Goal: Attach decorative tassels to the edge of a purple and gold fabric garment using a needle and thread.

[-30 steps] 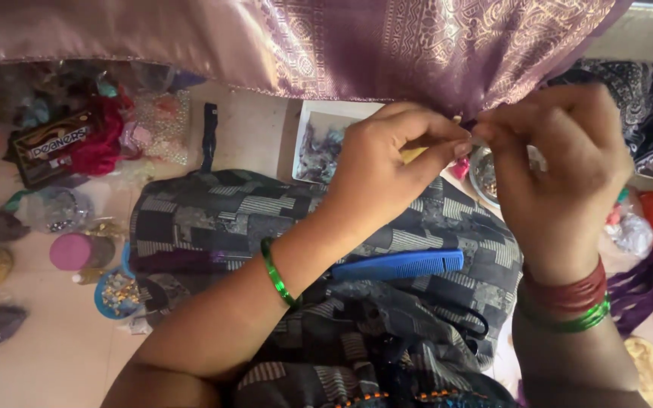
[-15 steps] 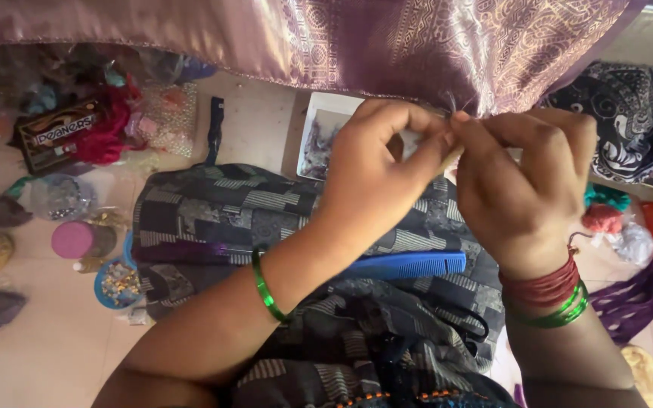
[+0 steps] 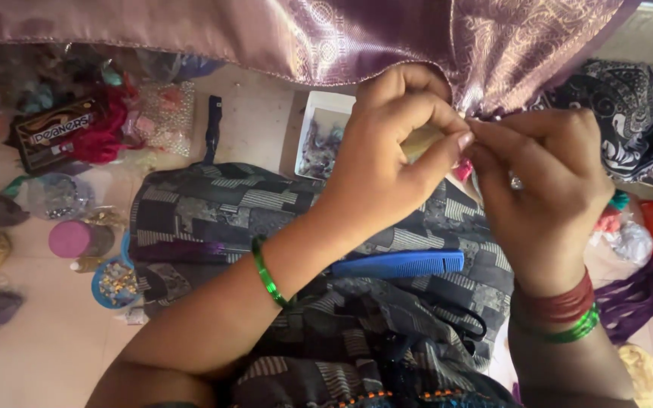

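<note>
Both hands, left hand (image 3: 387,151) and right hand (image 3: 546,189), pinch together on the mauve silk fabric's edge (image 3: 478,106); a loosened pinch could likely let the slippery hem slide free.

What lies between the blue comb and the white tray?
In the head view, patterned dark cloth and the left hand lie between blue comb and white tray.

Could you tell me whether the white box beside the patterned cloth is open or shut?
Open: the white box has no lid on, and small purplish pieces show inside it.
</note>
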